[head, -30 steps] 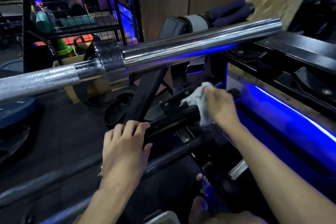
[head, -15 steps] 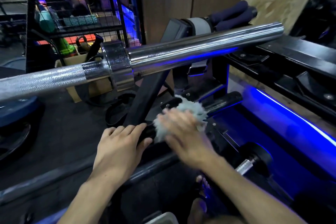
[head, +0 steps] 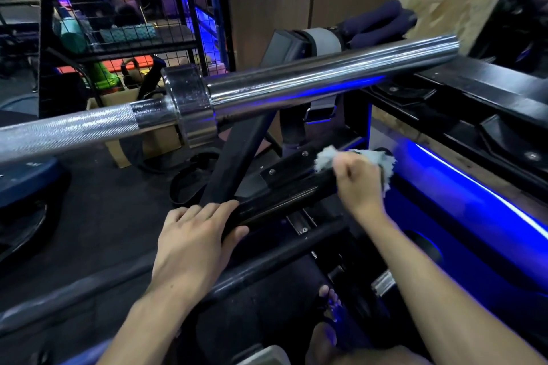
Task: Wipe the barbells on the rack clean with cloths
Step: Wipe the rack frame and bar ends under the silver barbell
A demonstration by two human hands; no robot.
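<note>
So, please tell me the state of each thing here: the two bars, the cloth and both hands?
Black bar: lying low on the rack, being wiped.
Chrome barbell: resting higher, untouched, sleeve shiny.
Cloth: bunched up, pressed on the black bar's far end.
Right hand: grips the cloth.
Left hand: fingers over the black bar's near end, steadying it.

forearms [head: 439, 302]: bare, no sleeves | wrists: no watch | foot [head: 329, 299]: bare toes
</note>
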